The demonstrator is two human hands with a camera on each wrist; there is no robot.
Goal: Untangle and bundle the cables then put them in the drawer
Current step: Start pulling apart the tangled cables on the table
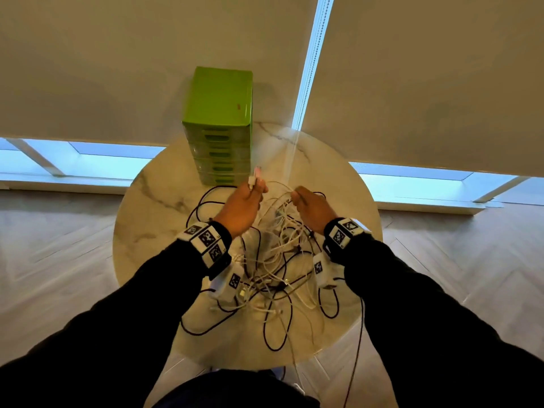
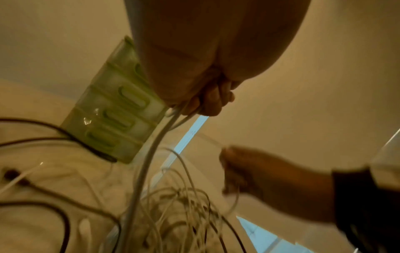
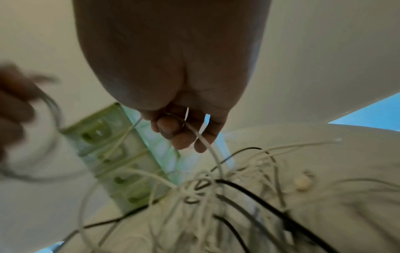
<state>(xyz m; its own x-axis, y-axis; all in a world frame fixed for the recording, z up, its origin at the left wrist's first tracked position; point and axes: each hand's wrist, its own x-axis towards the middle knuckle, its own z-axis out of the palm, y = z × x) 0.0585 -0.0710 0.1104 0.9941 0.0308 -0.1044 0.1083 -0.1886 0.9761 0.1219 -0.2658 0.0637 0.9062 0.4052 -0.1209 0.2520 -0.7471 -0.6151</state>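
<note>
A tangle of white and black cables (image 1: 273, 260) lies on the round marble table (image 1: 153, 207). My left hand (image 1: 244, 201) is raised above the heap and grips a white cable (image 2: 149, 162) with its plug end (image 1: 253, 178) sticking up past the fingers (image 2: 207, 101). My right hand (image 1: 312, 207) pinches another white cable (image 3: 207, 145) that runs down into a knot (image 3: 199, 190) of the heap. A green drawer unit (image 1: 219, 125) stands at the table's far edge just beyond both hands, all its drawers pushed in.
Black cable loops (image 1: 276, 334) spread toward the table's near edge, and one black lead (image 1: 356, 348) hangs off the right side to the floor. Roller blinds (image 1: 117, 69) and a low window strip (image 1: 88, 163) lie behind the table. Wooden floor (image 1: 59, 254) surrounds it.
</note>
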